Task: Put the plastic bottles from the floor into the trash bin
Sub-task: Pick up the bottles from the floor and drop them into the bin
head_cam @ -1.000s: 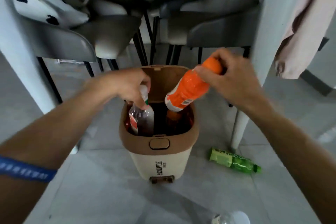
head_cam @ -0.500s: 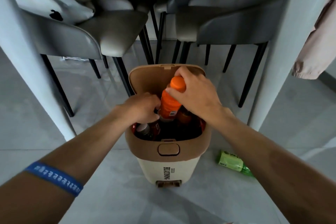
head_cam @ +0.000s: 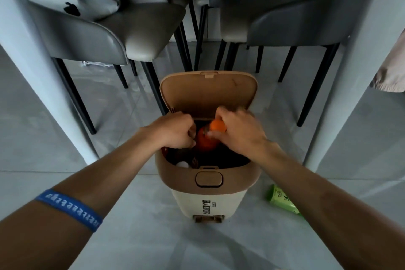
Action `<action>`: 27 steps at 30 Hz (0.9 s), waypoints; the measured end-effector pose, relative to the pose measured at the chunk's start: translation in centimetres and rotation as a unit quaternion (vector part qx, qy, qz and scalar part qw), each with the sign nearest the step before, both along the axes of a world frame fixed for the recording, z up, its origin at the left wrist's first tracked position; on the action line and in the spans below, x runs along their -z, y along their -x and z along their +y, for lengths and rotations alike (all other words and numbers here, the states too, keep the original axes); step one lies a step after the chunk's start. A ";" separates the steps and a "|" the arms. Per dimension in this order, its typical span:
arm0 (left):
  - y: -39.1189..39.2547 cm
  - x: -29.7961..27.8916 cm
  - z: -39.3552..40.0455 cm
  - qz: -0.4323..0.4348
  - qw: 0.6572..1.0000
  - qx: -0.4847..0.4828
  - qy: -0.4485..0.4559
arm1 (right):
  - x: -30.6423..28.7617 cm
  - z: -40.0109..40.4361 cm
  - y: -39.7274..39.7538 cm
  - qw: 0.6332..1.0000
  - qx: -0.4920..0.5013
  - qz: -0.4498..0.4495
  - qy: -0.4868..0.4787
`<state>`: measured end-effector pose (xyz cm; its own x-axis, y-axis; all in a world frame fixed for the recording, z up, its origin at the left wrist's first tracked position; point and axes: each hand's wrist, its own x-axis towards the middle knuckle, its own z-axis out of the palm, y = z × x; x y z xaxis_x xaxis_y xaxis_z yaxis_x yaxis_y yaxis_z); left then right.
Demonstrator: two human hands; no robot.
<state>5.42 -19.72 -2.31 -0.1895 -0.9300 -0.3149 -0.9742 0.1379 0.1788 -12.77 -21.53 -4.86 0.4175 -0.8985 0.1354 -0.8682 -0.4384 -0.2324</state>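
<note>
Lowered from above the rim, the orange bottle (head_cam: 207,141) now sits inside the trash bin (head_cam: 208,184), right hand (head_cam: 237,132) still gripping its cap, left hand (head_cam: 175,131) curled, contents hidden; green bottle (head_cam: 282,200) remains on the floor.

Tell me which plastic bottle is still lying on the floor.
The green bottle, on its side on the tiles right of the trash bin. The orange bottle is already inside the bin, under the right hand.
</note>
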 end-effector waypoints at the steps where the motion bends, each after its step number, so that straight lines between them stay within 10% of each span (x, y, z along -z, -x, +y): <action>1: -0.2 -0.1 0.0 0.016 1.000 -0.008 0.020 | 0.8 -0.1 -0.1 0.999 -0.005 0.047 -0.009; 4: 0.1 -0.5 0.4 0.040 0.993 -0.010 0.114 | 1.8 0.2 0.8 0.996 -0.019 0.075 0.033; 10: 7.3 -0.8 0.9 0.116 0.979 0.081 0.149 | 3.4 3.4 9.3 0.978 -0.025 -0.201 0.053; 14: 15.4 1.0 2.8 0.151 0.954 0.187 0.180 | 10.3 6.6 14.7 0.944 0.170 -0.284 0.000; 21: 23.5 9.3 9.2 0.070 0.872 0.456 -0.162 | 20.7 9.4 24.7 0.910 0.308 0.062 -0.270; 27: 22.8 14.5 13.1 0.062 0.864 0.481 -0.132 | 23.1 9.2 25.8 0.937 0.289 0.098 -0.170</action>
